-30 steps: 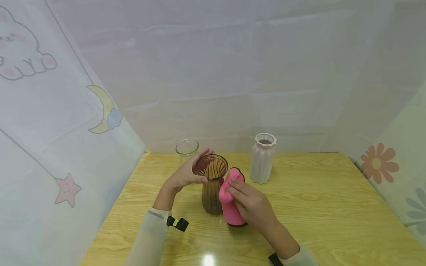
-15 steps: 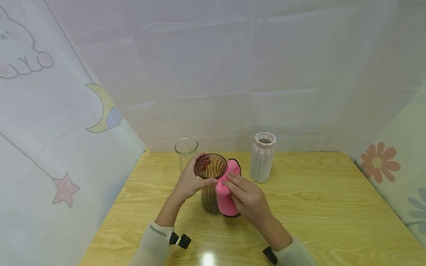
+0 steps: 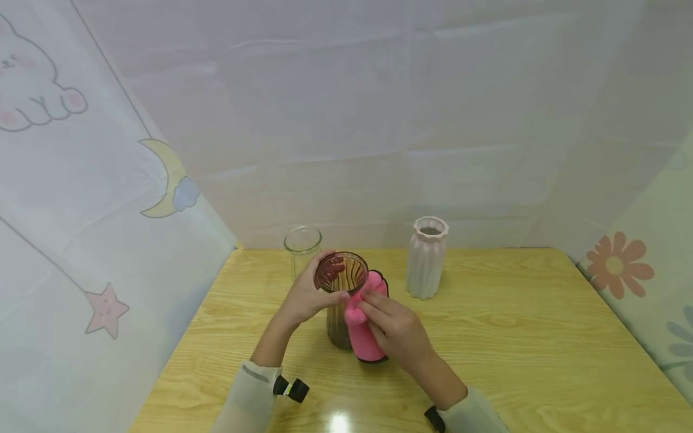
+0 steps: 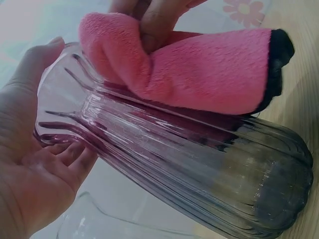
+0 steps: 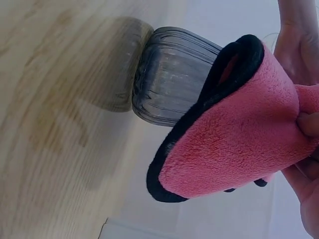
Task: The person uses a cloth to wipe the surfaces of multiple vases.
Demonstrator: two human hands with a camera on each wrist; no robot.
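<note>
A ribbed glass vase (image 3: 338,331), purple at the top and smoky grey lower down, stands in front of me. My left hand (image 3: 308,297) grips it around the neck, thumb on the near side and fingers behind, as the left wrist view also shows on the vase (image 4: 199,159). In my right hand (image 3: 400,334) is a folded pink cloth (image 3: 365,340) with black edging, pinched between thumb and fingers. The cloth (image 4: 199,69) lies against the vase's right side. Part of the vase is hidden behind it in the right wrist view, where the cloth (image 5: 234,139) fills the middle.
Behind my left hand stands a clear glass vase (image 3: 303,239), partly covered by the hand. A white fluted vase (image 3: 426,264) is upright toward the back right of the wooden table (image 3: 514,337). Printed cloth walls (image 3: 346,120) enclose the table at the back and sides.
My right hand and the cloth have shifted left against the vase, rising and then dropping slightly. The left hand has closed in further around the neck. The other vases stay put.
</note>
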